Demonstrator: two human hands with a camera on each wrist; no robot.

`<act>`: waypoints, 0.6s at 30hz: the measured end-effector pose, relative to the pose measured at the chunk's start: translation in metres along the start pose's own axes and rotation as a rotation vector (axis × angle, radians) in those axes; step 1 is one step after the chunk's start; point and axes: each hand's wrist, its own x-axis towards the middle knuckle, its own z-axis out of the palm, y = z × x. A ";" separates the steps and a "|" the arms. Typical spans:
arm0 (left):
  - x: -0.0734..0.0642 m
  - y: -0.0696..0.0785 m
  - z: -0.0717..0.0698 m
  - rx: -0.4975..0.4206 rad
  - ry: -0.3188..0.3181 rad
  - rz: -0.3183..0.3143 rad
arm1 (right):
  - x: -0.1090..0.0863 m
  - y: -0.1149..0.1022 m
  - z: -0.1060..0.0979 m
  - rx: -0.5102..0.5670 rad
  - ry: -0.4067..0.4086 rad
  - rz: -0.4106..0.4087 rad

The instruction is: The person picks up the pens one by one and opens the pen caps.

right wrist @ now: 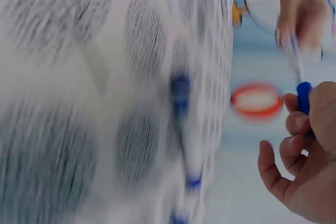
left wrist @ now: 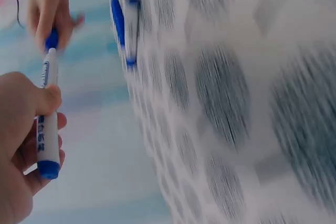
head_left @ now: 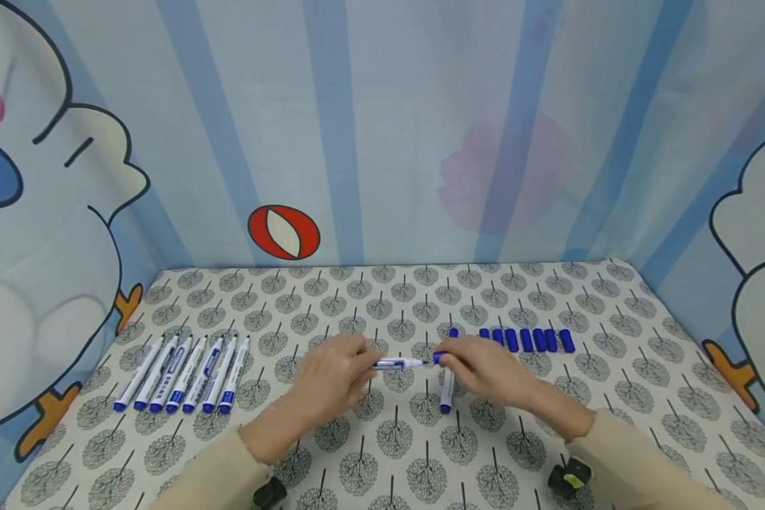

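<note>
My left hand [head_left: 336, 372] grips a white marker [head_left: 398, 363] with a blue end plug, its tip pointing right. In the left wrist view the marker [left wrist: 48, 124] lies between thumb and curled fingers. My right hand [head_left: 484, 365] pinches a blue cap [head_left: 439, 358] between thumb and finger. The cap [right wrist: 303, 97] is in line with the marker's tip; a dark nib shows between them in the head view. Under the right hand, a second marker [head_left: 447, 389] lies on the table, a blue cap at its far end, its middle partly hidden.
Several uncapped white markers [head_left: 181, 375] lie side by side at the left, nibs toward the back. Several loose blue caps [head_left: 526, 340] stand in a row behind the right hand. A patterned cloth [head_left: 395, 432] covers the table, and a printed curtain [head_left: 395, 142] hangs behind.
</note>
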 end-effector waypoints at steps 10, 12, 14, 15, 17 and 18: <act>-0.010 -0.023 -0.020 0.095 -0.108 -0.136 | -0.010 0.024 -0.025 -0.072 0.060 0.134; -0.011 -0.025 -0.019 0.116 -0.136 -0.167 | -0.012 0.024 -0.025 -0.093 0.061 0.153; -0.013 -0.027 -0.018 0.124 -0.168 -0.206 | -0.014 0.025 -0.025 -0.109 0.063 0.174; -0.014 -0.029 -0.018 0.130 -0.187 -0.226 | -0.015 0.025 -0.026 -0.121 0.066 0.181; -0.016 -0.030 -0.017 0.132 -0.223 -0.269 | -0.017 0.026 -0.026 -0.143 0.074 0.194; -0.017 -0.031 -0.016 0.130 -0.240 -0.291 | -0.018 0.027 -0.026 -0.153 0.079 0.197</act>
